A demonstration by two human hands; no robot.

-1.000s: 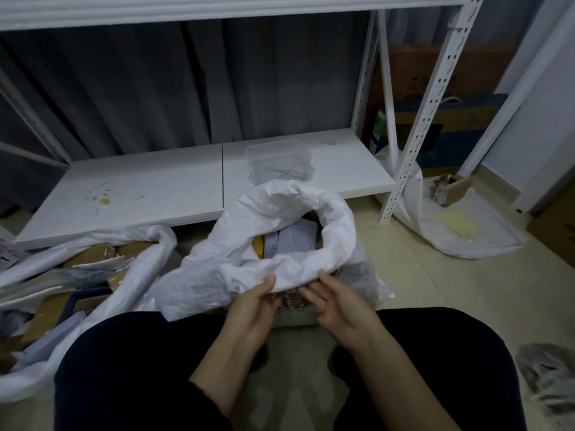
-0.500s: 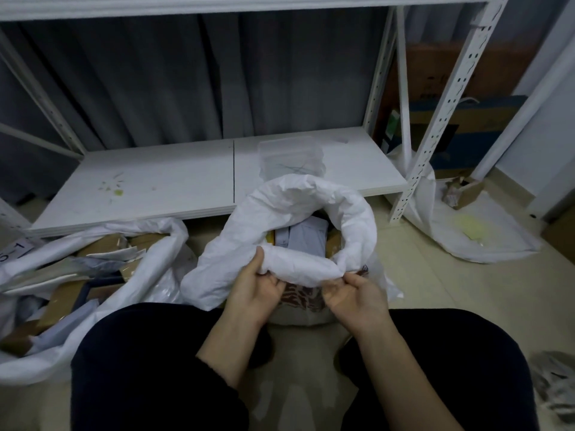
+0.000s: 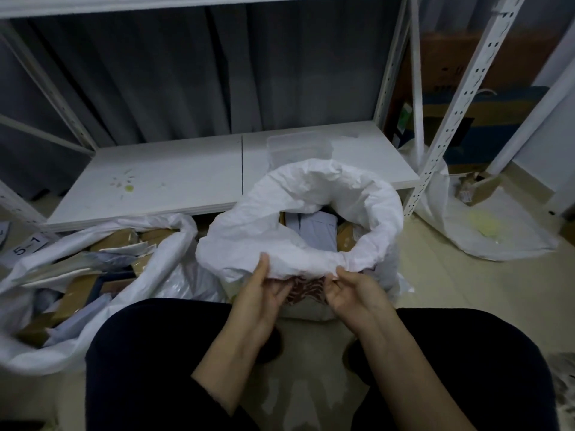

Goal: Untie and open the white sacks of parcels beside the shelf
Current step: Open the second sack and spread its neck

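The rolled near rim of the white sack [image 3: 314, 188] was pinched tight in both grips, left hand [image 3: 263, 295] and right hand [image 3: 353, 292]; it was judged best folded outward evenly, so that the parcels [image 3: 314, 228] were left undisturbed.

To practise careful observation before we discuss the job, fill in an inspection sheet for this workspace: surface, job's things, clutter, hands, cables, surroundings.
Surface: pale floor; low white shelf board with a yellowish stain.
Job's things: middle sack open, rim rolled down, parcels showing; left sack open, holding parcels; right sack lying past the shelf post, small carton at its mouth.
Clutter: clear box on the shelf board; numbered paper slip far left.
Hands: left hand and right hand both grip the middle sack's near rim.
Cables: nothing seen.
Surroundings: dark curtain behind the shelf; cardboard boxes at right.
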